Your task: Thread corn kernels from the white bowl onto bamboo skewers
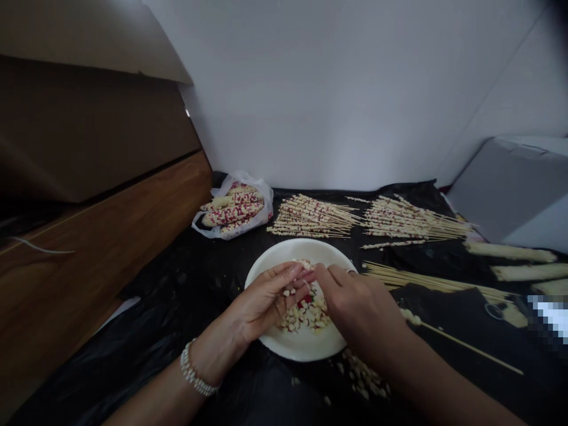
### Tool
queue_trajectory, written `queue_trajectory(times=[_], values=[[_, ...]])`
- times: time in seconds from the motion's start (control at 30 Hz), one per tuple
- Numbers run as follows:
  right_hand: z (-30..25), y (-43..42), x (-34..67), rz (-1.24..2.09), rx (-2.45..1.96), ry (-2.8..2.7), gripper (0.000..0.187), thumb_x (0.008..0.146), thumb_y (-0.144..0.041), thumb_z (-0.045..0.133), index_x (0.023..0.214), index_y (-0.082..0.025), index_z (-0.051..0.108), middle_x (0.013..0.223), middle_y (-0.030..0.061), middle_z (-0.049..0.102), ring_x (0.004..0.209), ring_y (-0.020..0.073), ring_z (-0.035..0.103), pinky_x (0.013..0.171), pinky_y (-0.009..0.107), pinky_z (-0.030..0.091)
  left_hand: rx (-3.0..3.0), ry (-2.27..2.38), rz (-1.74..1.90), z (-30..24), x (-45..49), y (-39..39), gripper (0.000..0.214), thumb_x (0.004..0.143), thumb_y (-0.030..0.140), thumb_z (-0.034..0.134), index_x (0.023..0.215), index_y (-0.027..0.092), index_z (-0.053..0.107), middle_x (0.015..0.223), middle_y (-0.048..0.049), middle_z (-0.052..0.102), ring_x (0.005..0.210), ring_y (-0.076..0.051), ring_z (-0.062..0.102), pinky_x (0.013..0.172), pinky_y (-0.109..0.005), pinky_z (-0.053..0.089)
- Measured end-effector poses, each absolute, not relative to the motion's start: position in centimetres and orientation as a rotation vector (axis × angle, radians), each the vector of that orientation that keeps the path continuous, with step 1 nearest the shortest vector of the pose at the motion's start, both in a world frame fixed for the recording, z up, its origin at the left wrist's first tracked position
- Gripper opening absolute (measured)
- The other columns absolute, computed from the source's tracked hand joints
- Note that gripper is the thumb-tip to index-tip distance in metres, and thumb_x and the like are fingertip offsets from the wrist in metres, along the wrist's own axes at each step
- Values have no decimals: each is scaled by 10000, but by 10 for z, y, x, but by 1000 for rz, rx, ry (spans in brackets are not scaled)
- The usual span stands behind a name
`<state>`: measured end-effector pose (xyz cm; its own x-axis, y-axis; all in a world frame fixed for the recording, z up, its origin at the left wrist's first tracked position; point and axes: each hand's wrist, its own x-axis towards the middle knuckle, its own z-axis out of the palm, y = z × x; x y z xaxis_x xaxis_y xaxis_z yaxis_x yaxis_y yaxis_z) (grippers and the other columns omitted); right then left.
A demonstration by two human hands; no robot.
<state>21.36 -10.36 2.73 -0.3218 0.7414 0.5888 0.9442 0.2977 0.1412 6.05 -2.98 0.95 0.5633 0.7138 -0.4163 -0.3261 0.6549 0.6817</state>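
Item 1: our left hand [266,299], fingertips pinching shut against the right's; what they are nipping is too small to tell.

Item 2: our right hand [357,305], closing around a skewer [465,349] that is trailing out to the right.

Item 3: white plate [284,248] directly beneath both hands, holding loose corn kernels [306,316] and probably catching drops.

Item 4: spilled kernels [361,376] lying beside it on black plastic sheeting [177,307].

Item 5: loaded skewers [310,216] piling up behind, bare sticks [426,281] to the right, bagged cobs [233,210] to the left.
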Motion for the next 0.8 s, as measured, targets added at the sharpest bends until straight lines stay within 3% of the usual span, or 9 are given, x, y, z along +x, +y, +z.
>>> queue_trajectory(times=[0.13,0.23,0.33,0.5,0.53,0.6,0.67,0.8], values=[[31,-102,223,-683,-1598,-2130,166,780,-67,444,793,-160,581,626,13,549,463,157,504,450,285,225,824,679,563,11,53,-28,303,835,205,625,1136,175,637,1223,-123,624,1160,-230,551,960,-366,451],[33,-102,226,-699,-1622,-2106,164,776,-76,448,794,-165,585,628,9,546,477,160,503,458,287,213,1202,690,515,12,50,-29,315,874,279,561,1175,224,634,1284,-93,597,1222,-249,497,980,-403,423],[33,-102,226,-692,-1617,-2100,178,777,-78,447,829,-160,596,638,6,555,490,154,506,471,285,214,1635,774,655,11,49,-31,355,861,261,570,1213,267,618,1184,-58,663,1101,-201,582,978,-338,410],[35,-102,226,-651,-1663,-2113,170,773,-79,464,835,-159,600,647,4,563,496,138,496,477,275,192,1960,892,694,6,47,-31,298,813,273,627,1103,240,690,726,-35,722,629,-164,631,708,-285,502],[36,-102,226,-644,-1675,-2111,166,775,-81,465,826,-162,601,645,3,561,492,134,489,477,274,186,1983,888,695,6,47,-31,266,809,271,630,1061,239,707,731,-43,723,661,-181,640,729,-304,502],[37,-102,227,-637,-1697,-2102,163,784,-85,465,808,-169,603,639,-1,556,477,131,473,475,275,175,2034,856,741,8,46,-30,242,785,237,649,1015,254,721,950,-73,729,932,-239,637,891,-375,453],[38,-102,227,-636,-1706,-2088,164,791,-91,467,809,-173,609,634,-3,553,466,130,463,473,277,171,2086,776,747,10,45,-30,222,741,212,688,952,264,732,1176,-78,660,1211,-282,494,1032,-444,331],[38,-102,227,-594,-1733,-2095,171,791,-101,482,862,-171,621,662,-1,568,489,135,485,479,276,185,2106,620,629,12,45,-32,135,761,227,658,862,275,732,1161,-80,666,1296,-285,418,1062,-473,284]])
